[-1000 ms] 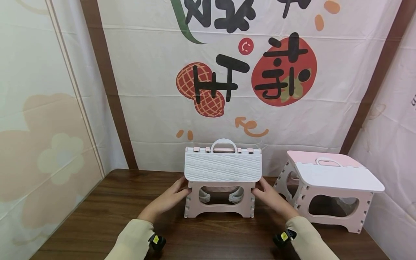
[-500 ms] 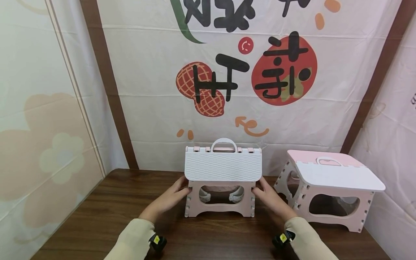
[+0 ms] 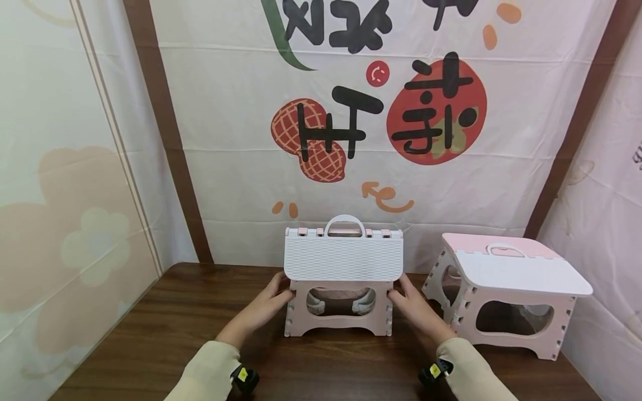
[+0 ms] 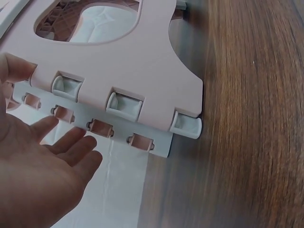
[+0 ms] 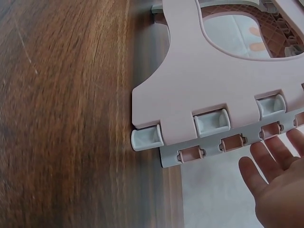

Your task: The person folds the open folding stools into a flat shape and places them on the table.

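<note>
A pink-and-white folding stool (image 3: 344, 256) stands half folded on the table, its white top flap hanging down at the front and its carrying loop upright. My left hand (image 3: 266, 303) holds it by the left side. Its thumb (image 4: 19, 70) lies on the pink leg panel's edge and the other fingers (image 4: 71, 140) are loosely bent beside the hinge strip. On the opposite side my right hand (image 3: 415, 303) holds the stool likewise, with fingers (image 5: 266, 164) next to the hinge strip. Part of both hands is hidden behind the stool; the right thumb is out of the right wrist view.
A second folding stool (image 3: 519, 278), unfolded with a pink-and-white top, stands at the right. The dark wooden table (image 3: 200, 317) extends left and in front. A printed cloth (image 3: 236, 167) hangs behind, and further cloth walls flank both sides.
Both hands and the stool keep their places. Only a slight shift of the head view is visible.
</note>
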### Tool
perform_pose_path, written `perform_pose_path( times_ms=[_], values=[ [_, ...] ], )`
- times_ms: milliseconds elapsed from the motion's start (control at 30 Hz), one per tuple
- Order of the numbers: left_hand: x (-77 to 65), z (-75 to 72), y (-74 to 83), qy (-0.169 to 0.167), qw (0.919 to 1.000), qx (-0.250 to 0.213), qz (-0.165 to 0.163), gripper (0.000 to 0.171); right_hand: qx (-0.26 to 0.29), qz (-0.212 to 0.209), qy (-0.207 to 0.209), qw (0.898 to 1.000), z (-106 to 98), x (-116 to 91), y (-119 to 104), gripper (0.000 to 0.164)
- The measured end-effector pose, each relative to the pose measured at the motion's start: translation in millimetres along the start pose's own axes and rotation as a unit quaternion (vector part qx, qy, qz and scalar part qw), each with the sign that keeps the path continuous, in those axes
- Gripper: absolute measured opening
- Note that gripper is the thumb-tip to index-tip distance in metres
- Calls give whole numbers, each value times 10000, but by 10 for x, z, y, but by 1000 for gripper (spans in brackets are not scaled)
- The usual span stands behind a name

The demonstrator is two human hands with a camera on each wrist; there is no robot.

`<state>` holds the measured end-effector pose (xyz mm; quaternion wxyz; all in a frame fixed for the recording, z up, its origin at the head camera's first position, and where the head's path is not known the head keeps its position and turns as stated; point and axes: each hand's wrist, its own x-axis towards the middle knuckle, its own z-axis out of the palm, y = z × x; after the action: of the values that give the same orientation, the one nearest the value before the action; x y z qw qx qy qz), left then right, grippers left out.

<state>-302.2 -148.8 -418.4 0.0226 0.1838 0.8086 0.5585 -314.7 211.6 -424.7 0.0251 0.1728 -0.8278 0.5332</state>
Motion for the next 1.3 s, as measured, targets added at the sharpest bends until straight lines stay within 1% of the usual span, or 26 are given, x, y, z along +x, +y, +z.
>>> perform_pose_path(
  times_ms=[200, 433, 633, 867, 1100, 1300],
  values=[
    [-17, 11, 4, 145, 9998, -59, -85, 60, -134, -66, 84, 9999, 14, 3, 2, 59],
    [-13, 13, 11, 202, 9997, -52, -109, 59, -124, -229, 169, 9995, 11, 9, 23, 55],
    [-8, 28, 15, 315, 9993, -74, -191, 58, -149, -164, 264, 9994, 18, 17, 25, 55],
    [-3, 42, 20, 445, 9983, -178, -337, 58, -300, 36, 383, 9988, 19, 26, 8, 54],
    [-1, 64, 25, 521, 9978, -122, -381, 57, -299, 22, 374, 9989, 12, 16, -9, 50],
    [13, 82, 2, 618, 9971, -139, -427, 54, -317, -19, 424, 9986, 18, 32, 10, 51]
  ],
)
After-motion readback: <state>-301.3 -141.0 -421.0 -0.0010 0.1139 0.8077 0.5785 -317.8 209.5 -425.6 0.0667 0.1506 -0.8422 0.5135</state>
